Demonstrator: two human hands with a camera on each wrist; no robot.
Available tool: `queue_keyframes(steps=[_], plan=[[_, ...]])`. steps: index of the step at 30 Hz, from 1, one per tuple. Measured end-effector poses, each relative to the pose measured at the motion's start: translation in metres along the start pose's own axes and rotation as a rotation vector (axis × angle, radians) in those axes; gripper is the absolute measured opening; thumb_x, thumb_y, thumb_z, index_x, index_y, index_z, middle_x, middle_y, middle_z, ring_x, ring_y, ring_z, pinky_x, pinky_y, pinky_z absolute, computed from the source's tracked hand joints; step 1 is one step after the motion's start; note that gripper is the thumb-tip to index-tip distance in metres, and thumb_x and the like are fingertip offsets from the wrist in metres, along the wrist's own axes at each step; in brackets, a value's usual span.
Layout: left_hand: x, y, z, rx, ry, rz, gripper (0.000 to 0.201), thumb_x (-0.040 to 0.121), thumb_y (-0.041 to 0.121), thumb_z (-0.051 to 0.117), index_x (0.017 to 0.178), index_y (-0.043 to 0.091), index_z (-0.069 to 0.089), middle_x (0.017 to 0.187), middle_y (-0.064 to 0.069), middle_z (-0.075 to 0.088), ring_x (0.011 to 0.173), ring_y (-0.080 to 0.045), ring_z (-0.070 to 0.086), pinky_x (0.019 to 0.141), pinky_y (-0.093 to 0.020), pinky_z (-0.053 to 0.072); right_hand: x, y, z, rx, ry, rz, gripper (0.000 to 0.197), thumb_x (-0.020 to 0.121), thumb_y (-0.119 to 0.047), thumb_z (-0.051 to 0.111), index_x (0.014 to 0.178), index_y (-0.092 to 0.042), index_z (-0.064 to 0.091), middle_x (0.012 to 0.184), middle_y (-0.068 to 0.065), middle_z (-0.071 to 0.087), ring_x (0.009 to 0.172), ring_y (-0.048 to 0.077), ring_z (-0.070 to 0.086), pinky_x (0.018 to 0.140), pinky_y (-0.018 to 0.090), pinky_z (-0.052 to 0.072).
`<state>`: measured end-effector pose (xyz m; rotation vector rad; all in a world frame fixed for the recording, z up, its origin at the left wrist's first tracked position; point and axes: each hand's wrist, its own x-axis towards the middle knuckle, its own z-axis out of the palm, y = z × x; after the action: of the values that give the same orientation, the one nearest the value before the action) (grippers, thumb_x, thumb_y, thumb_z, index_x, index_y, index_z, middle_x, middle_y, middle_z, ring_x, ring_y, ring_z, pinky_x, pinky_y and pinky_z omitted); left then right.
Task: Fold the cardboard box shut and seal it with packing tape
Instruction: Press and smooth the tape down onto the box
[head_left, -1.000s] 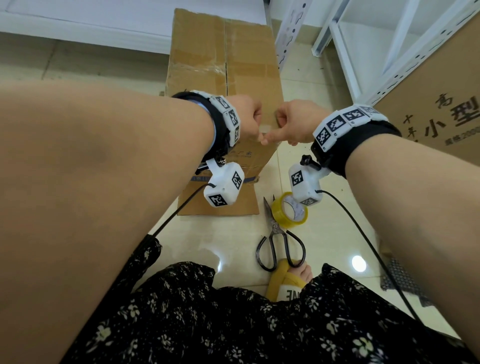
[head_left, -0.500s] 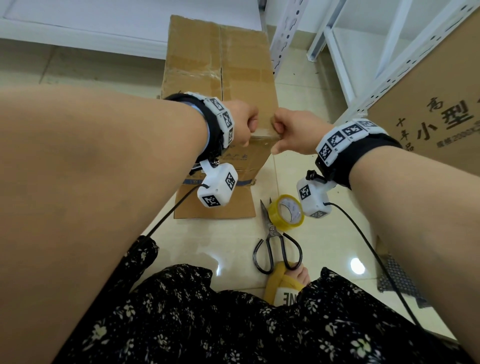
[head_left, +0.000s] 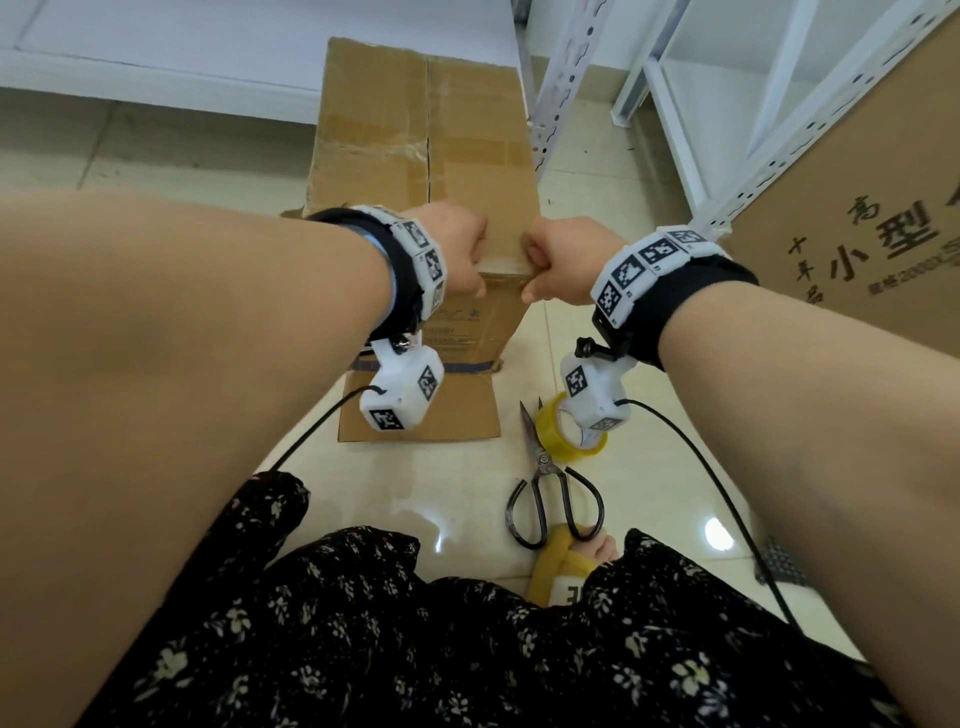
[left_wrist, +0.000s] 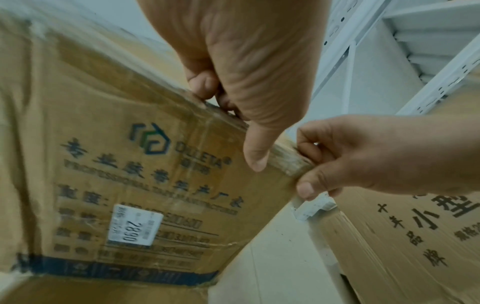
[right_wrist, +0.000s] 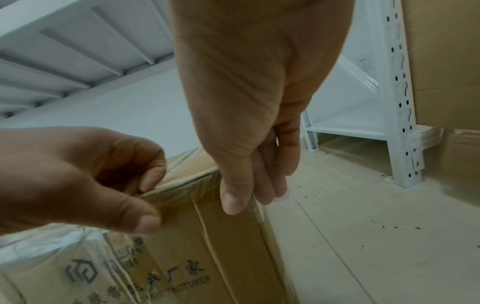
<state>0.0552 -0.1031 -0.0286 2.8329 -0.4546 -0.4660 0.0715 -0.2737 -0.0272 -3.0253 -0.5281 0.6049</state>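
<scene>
A tall brown cardboard box (head_left: 415, 156) stands on the floor in front of me, its top flaps folded flat with a seam down the middle. My left hand (head_left: 457, 254) curls its fingers over the near top edge, thumb on the printed front face (left_wrist: 145, 185). My right hand (head_left: 561, 265) pinches the same edge at the near right corner, thumb in front and fingers (right_wrist: 270, 185) on the side face. Old clear tape shines along that edge (left_wrist: 285, 160). A yellow packing tape roll (head_left: 566, 447) lies on the floor to the box's right, partly behind my right wrist camera.
Black scissors (head_left: 545, 493) lie on the tiles beside the tape roll, near my yellow slipper (head_left: 556, 566). White metal shelving (head_left: 675, 104) stands to the right rear, with a large printed carton (head_left: 857, 208) leaning at the right. A loose bottom flap (head_left: 415, 415) lies on the floor.
My two hands, nearly touching a second ago, have slid apart along the box's near top edge. Both still grip it.
</scene>
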Motion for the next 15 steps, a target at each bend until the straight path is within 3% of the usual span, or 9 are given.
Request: queue_keyframes(steps=[4,7,11,13,15], plan=[[-0.024,-0.041,-0.008,-0.068,-0.025,-0.118,0.032,0.077,0.039,0.074,0.084,0.018,0.051,0.079,-0.001,0.059,0.067,-0.018,0.053,0.067,-0.033,0.051,-0.001,0.0,0.0,-0.005,0.009,0.009,0.038,0.084,-0.024,0.077,0.081,-0.018,0.04,0.076,0.001,0.052,0.071,0.021,0.048,0.057,0.031,0.035],[-0.043,-0.074,-0.012,-0.133,-0.007,-0.241,0.036,0.072,0.044,0.077,0.076,0.019,0.05,0.071,0.001,0.057,0.063,-0.018,0.051,0.057,-0.028,0.044,-0.002,-0.006,-0.005,-0.044,-0.027,0.036,0.033,0.085,-0.02,0.076,0.088,-0.015,0.043,0.085,0.005,0.057,0.077,0.024,0.052,0.064,0.033,0.041],[-0.052,-0.086,-0.014,-0.153,0.001,-0.285,0.034,0.072,0.036,0.079,0.074,0.019,0.05,0.07,0.0,0.058,0.064,-0.018,0.052,0.056,-0.029,0.043,0.0,-0.025,-0.018,-0.196,-0.173,0.104,0.025,0.087,-0.018,0.073,0.104,-0.006,0.059,0.102,0.011,0.068,0.084,0.028,0.059,0.075,0.038,0.05],[-0.049,-0.081,-0.017,-0.114,-0.038,-0.28,0.03,0.074,0.028,0.078,0.074,0.019,0.049,0.073,-0.001,0.059,0.066,-0.02,0.053,0.06,-0.032,0.046,0.001,-0.036,-0.024,-0.237,-0.239,0.12,0.037,0.086,-0.031,0.076,0.113,-0.007,0.065,0.106,0.007,0.069,0.095,0.03,0.066,0.077,0.037,0.052],[-0.043,-0.074,-0.02,-0.078,-0.086,-0.268,0.03,0.074,0.031,0.077,0.077,0.02,0.049,0.075,-0.001,0.059,0.067,-0.02,0.053,0.064,-0.033,0.049,0.008,-0.051,-0.026,-0.21,-0.209,0.122,0.06,0.072,-0.064,0.073,0.108,-0.016,0.071,0.099,0.0,0.069,0.095,0.032,0.069,0.075,0.035,0.05]])
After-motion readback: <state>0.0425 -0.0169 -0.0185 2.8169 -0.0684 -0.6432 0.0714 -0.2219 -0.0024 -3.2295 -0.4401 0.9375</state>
